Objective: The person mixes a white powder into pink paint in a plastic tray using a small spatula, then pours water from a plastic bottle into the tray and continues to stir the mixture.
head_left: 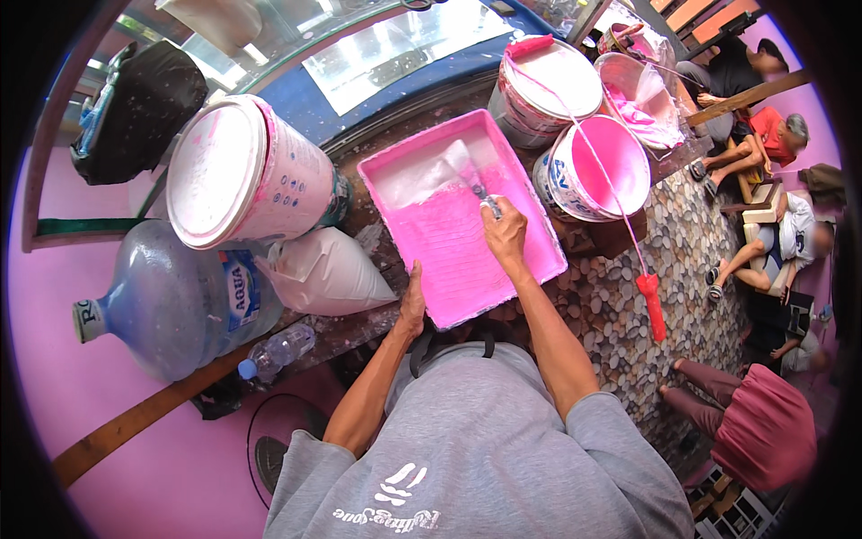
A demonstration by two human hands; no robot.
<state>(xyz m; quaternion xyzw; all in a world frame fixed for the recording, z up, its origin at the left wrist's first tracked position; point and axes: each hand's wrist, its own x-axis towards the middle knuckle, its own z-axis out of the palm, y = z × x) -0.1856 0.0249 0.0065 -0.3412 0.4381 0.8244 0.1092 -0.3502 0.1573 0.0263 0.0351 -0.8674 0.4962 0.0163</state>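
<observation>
A pink rectangular tray (549,256) sits tilted in front of my body. Smooth pink material fills its near part, while whitish material lies at its far end. My right hand (505,232) is closed around the grey handle of a putty knife (465,169), whose pale, smeared blade rests in the whitish material. My left hand (413,304) holds the tray's near-left edge, its fingers partly hidden by the wall. Close to the tray's right side stands an open white bucket (557,184) with a pink inside.
A lidded bucket (301,180), a large water jug (171,296), a filled plastic bag (328,274) and a small bottle (278,350) stand left. Another lidded bucket (561,81) stands far right. A red-handled roller pole (650,305) overhangs the pebble-patterned floor (620,332). Several people sit at right.
</observation>
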